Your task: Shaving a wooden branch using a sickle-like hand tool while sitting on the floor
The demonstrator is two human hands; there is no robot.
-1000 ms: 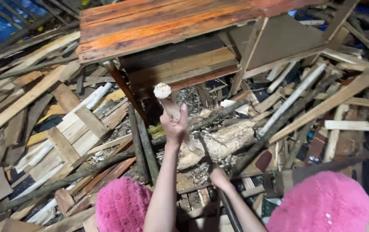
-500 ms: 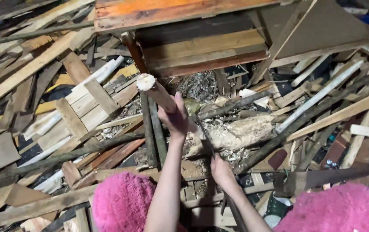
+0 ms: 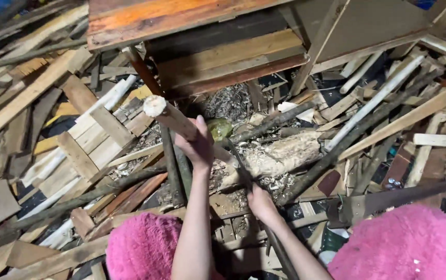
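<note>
The left hand (image 3: 199, 148) had its grip clamped around a pale wooden stick (image 3: 173, 120), fingers wrapped over the shaft a little below the cut end, which pointed up and to the left. The lower end of the stick ran down toward a thick, chewed-up log (image 3: 277, 155) lying among shavings on the floor; whether it rested on the log could not be told, since the hand hid the spot. The right hand (image 3: 260, 202) was closed on the handle of a dark, long-bladed chopping tool (image 3: 237, 158), its blade reaching up toward the stick just below the left hand.

The stick looked stiff and dry, fairly light for its length, with a stripped, smooth surface that could slip in a bare palm. Holding it high, well clear of the blade, seemed the sensible place. The tool looked heavier at the blade end and needed a firm hold near the end of the handle.

Around them lay a heap of planks (image 3: 85, 137), slats and thin poles, with a stack of orange-stained boards (image 3: 181, 18) above. Two fluffy pink shapes (image 3: 142, 246) sat at the bottom edge.
</note>
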